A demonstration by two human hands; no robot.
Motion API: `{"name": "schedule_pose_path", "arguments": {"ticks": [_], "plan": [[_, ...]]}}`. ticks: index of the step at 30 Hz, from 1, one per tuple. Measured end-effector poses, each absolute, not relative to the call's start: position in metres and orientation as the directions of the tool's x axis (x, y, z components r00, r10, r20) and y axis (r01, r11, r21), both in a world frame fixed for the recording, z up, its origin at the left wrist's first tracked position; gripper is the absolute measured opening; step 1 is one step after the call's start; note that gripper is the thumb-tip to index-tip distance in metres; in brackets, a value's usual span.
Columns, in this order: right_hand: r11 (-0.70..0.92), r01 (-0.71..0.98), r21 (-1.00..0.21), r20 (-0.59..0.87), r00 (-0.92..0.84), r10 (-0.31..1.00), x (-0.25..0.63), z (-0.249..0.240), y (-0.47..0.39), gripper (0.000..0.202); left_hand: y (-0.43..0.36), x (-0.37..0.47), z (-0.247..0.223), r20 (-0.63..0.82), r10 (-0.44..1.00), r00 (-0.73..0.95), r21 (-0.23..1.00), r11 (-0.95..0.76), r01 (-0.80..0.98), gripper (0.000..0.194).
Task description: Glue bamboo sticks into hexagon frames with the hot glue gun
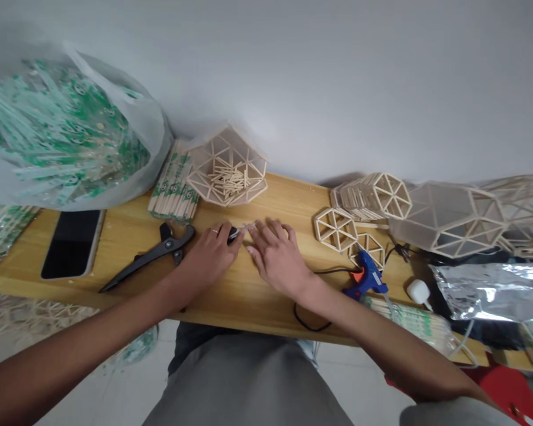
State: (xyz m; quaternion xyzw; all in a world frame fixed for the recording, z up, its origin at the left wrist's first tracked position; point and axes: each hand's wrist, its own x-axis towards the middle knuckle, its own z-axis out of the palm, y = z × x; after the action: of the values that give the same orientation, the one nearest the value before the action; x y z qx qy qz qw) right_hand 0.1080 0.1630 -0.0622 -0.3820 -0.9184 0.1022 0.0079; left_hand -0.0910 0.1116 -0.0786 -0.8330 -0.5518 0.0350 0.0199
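My left hand [215, 248] is closed, palm down, around a small black-handled tool [234, 234]; its exact kind is mostly hidden. The tool's front points toward a tiny pale piece [250, 226] on the wooden table. Next to it, my right hand [278, 251] lies palm down with fingers stretched out, its fingertips touching or very near that piece. Black-handled cutters [157, 251] lie left of my left hand. Behind both hands stands a lattice bowl [228, 198] made of sticks, holding many short cut sticks [230, 179].
A blue glue gun [368, 277] with a black cord lies at right, near hexagonal stick frames [336, 229] and a stack of them [382, 195]. Wrapped chopsticks [174, 189], a phone [72, 242] and a big plastic bag [155, 130] of wrappers occupy the left. A wall rises behind.
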Motion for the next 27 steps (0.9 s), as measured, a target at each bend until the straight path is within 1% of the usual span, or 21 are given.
{"name": "schedule_pose_path", "arguments": {"ticks": [3,8,13,15,19,22,25,27], "plan": [[0.691,0.695,-0.201,-0.069,-0.713,0.697,0.109,-0.062,0.161,0.053,0.108,-0.090,-0.079,-0.009,0.918,0.397,-0.047,-0.397,0.917,0.045],[0.688,0.704,-0.176,-0.062,-0.706,0.706,0.101,-0.064,0.174,0.055,0.121,-0.090,-0.074,-0.064,0.952,0.300,-0.025,-0.302,0.953,0.045],[0.702,0.688,-0.183,-0.096,-0.723,0.684,0.101,-0.061,0.174,0.054,0.115,-0.086,-0.075,-0.036,0.959,0.280,0.033,-0.279,0.960,0.044],[0.701,0.688,-0.185,-0.102,-0.723,0.683,0.098,-0.061,0.177,0.054,0.115,-0.084,-0.076,-0.042,0.969,0.244,0.030,-0.243,0.970,0.045],[0.707,0.683,-0.184,-0.097,-0.728,0.679,0.088,-0.059,0.188,0.054,0.122,-0.084,-0.076,-0.061,0.985,0.162,-0.027,-0.164,0.986,0.046],[0.720,0.671,-0.179,-0.104,-0.740,0.664,0.092,-0.055,0.184,0.053,0.119,-0.085,-0.078,-0.040,0.977,0.211,-0.032,-0.213,0.977,0.045],[0.724,0.668,-0.171,-0.124,-0.744,0.657,0.101,-0.052,0.175,0.052,0.110,-0.087,-0.081,-0.008,0.958,0.285,0.011,-0.285,0.958,0.044],[0.722,0.670,-0.172,-0.130,-0.742,0.658,0.101,-0.054,0.174,0.052,0.109,-0.088,-0.081,0.004,0.959,0.284,0.036,-0.284,0.958,0.044]]}}
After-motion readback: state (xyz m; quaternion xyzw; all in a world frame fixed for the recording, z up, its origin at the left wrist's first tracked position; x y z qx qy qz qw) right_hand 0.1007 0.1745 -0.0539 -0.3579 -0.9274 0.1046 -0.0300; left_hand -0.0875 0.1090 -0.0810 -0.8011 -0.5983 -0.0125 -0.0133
